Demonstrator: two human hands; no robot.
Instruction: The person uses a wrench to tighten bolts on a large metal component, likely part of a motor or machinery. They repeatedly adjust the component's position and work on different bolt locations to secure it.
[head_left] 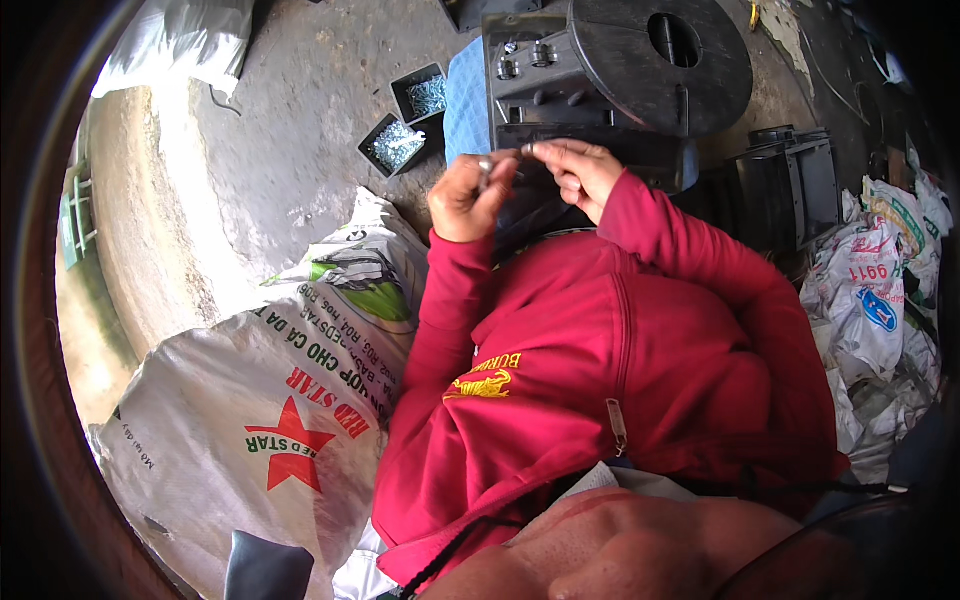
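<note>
My left hand (pixel 464 200) is closed around a small shiny metal piece (pixel 486 166), whose exact kind is too small and blurred to tell. Close to it on the right, my right hand (pixel 582 174) pinches something tiny between thumb and forefinger. The fingertips of both hands nearly meet in front of a black plastic housing (pixel 550 112). A large round black disc (pixel 625 70) with an oval hole forms its right part. Several small shiny metal fittings (pixel 541 54) sit on the housing's upper left part.
Left of the housing stand two black trays, one of bluish screws (pixel 427 96) and another of silvery screws (pixel 393 148). A large white printed sack (pixel 210 400) lies at my left. Another black part (pixel 790 185) and crumpled white sacks (pixel 870 290) are at the right.
</note>
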